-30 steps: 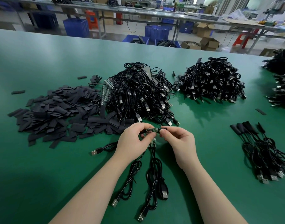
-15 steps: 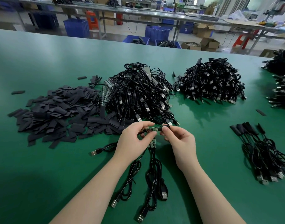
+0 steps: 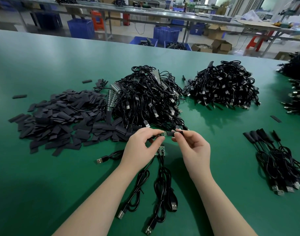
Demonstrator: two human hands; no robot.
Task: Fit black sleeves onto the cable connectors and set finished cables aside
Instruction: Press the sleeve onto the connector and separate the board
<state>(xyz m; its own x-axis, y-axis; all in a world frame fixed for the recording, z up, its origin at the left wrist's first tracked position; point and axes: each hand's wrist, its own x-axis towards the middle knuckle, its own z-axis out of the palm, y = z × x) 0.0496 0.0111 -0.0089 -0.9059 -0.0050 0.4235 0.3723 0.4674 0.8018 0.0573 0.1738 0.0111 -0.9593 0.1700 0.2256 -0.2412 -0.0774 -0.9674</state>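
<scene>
Just in front of the cable heap (image 3: 145, 101), the left hand (image 3: 142, 149) pinches a small board (image 3: 161, 135) while the right hand (image 3: 193, 147) pinches a sleeve (image 3: 177, 133) beside its tip. Best keep the sleeve mouth open and level with the board, then slide straight on.

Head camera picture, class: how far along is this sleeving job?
Done: a small sleeved bundle lies at right. In hand: the left hand pinches a bare board; the right hand holds a black sleeve against its tip. Left: the big cable pile.
</scene>
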